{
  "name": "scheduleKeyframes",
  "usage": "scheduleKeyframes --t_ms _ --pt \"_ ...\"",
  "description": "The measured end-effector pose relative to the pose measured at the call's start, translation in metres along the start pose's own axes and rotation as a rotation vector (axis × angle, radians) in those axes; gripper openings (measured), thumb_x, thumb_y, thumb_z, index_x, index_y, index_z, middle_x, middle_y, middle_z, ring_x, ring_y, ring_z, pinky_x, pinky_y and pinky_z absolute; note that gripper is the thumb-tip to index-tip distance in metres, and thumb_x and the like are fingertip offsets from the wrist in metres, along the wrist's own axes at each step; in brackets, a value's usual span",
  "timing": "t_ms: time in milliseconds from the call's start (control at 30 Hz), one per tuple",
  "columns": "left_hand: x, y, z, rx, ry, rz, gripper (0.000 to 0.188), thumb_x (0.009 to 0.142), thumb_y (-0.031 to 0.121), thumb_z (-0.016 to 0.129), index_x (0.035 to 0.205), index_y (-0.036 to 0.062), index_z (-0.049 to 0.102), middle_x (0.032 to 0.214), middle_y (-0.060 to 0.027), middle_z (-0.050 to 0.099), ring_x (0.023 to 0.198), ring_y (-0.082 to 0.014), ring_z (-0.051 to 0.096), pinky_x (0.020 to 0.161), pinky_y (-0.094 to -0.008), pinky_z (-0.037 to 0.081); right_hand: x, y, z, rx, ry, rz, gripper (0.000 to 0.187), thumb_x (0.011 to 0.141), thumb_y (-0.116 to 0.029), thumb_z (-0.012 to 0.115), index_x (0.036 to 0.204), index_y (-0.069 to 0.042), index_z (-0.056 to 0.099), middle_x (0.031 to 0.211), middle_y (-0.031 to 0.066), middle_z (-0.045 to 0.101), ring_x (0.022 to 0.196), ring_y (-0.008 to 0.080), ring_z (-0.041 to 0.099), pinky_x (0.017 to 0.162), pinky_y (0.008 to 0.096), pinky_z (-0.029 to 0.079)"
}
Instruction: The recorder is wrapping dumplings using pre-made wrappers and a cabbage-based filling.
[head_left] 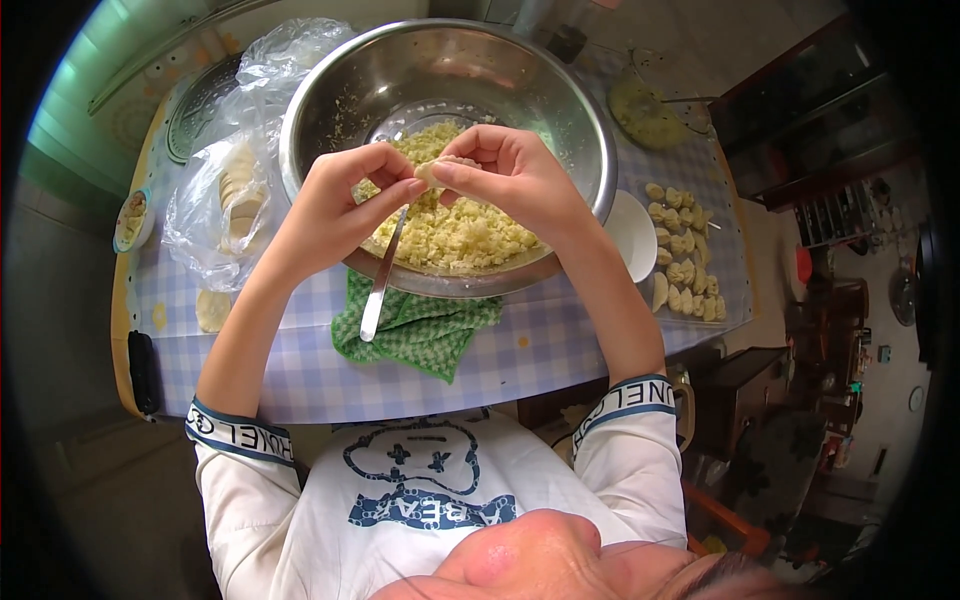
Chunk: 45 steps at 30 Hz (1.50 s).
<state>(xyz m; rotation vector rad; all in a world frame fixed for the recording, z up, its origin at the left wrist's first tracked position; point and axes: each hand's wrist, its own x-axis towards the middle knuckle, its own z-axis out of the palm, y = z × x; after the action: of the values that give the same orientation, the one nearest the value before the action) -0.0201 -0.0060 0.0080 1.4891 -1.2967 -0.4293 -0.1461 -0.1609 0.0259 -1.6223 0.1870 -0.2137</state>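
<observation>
Over a large steel bowl (345,85), both my hands pinch one pale dumpling (427,176) between thumbs and fingers. My left hand (345,195) grips its left end, and my right hand (510,180) is closed round its right part, covering much of it. Chopped yellow-green filling (465,238) lies in the bowl below. A metal spoon (384,280) leans across the near rim, its handle pointing toward me and its other end hidden by filling and hand. Folded under the near side of the bowl is a green checked cloth (425,335).
Left: a clear plastic bag (195,220) with stacked round wrappers (240,195), a loose wrapper (213,310), a small bowl (133,218), a black object (143,372). Right: a white bowl (630,238), rows of shaped dumplings (686,245), a glass bowl (650,112). A checked cloth (280,385) covers the table.
</observation>
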Motion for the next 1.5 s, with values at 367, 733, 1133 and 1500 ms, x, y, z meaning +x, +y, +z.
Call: scheduleKeyframes --t_ms 367,733,1133,1500 --pt "0.0 0.0015 -0.001 0.035 -0.003 0.001 0.016 0.079 0.011 0.066 0.078 -0.0032 0.059 0.068 -0.0048 0.06 0.066 -0.0092 0.054 0.061 -0.0236 0.044 0.001 0.0021 -0.0006 0.018 -0.002 -0.007 0.023 0.08 -0.017 0.067 0.089 0.003 0.059 0.08 0.0083 0.064 0.072 0.0123 0.063 0.065 0.0217 0.049" --pt "0.0003 0.0007 -0.0011 0.028 -0.006 0.022 0.014 0.079 0.009 0.065 0.078 -0.0034 0.058 0.068 -0.0045 0.059 0.066 -0.0089 0.054 0.061 -0.0235 0.044 0.0001 0.0005 0.0002 0.005 0.001 -0.001 0.023 0.081 -0.016 0.066 0.09 0.004 0.059 0.08 0.0086 0.064 0.072 0.0121 0.063 0.064 0.022 0.049" --pt "0.0007 0.0022 -0.0028 0.01 -0.008 0.006 0.016 0.08 0.012 0.065 0.08 -0.0028 0.059 0.069 -0.0038 0.059 0.067 -0.0088 0.054 0.062 -0.0232 0.044 0.0004 -0.003 -0.0005 -0.006 -0.019 0.029 0.018 0.083 -0.015 0.064 0.09 0.001 0.06 0.083 0.0061 0.063 0.075 0.012 0.062 0.07 0.0227 0.049" --pt "0.0004 -0.0008 -0.0026 -0.001 0.003 0.019 0.014 0.081 0.011 0.063 0.082 -0.0029 0.06 0.07 -0.0044 0.059 0.067 -0.0094 0.054 0.062 -0.0235 0.043 -0.0002 -0.0011 -0.0013 -0.045 -0.027 0.039 0.019 0.084 -0.016 0.063 0.091 0.001 0.06 0.084 0.006 0.063 0.077 0.0124 0.062 0.071 0.0237 0.05"
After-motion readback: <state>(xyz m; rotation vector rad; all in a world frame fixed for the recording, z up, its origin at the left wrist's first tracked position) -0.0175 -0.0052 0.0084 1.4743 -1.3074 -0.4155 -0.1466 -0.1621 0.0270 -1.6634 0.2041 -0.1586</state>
